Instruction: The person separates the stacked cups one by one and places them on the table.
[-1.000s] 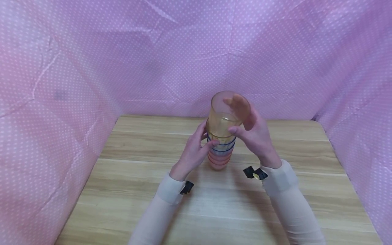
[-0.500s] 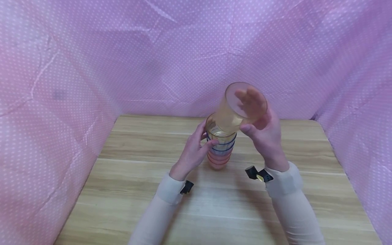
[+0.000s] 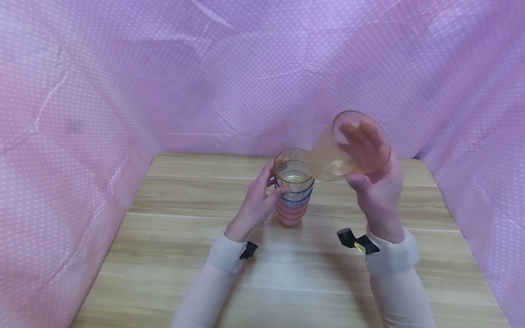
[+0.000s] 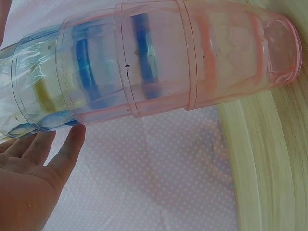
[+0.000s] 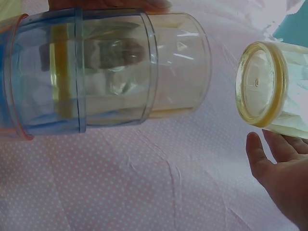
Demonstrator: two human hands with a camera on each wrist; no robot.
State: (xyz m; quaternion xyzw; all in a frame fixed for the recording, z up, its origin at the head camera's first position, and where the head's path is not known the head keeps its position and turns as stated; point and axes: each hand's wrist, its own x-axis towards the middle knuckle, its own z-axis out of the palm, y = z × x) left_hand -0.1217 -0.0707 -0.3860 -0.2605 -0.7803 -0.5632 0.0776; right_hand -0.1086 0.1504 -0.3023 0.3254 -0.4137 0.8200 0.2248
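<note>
Head looks down; close wrist views share cups [image 3: 294,200].

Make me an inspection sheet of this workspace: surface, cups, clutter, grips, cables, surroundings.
Surface: pale wood-grain tabletop.
Job's things: upright stack of nested, transparent, plastic-looking cups, yellow above blue above pink; tilted transparent yellow cup, apart from it.
Clutter: nothing seen.
Grips: left grip holds the stack; right grip holds the tilted cup; small black device at each wrist.
Cables: nothing seen.
Surroundings: pink polka-dot fabric behind and at both sides.
</note>
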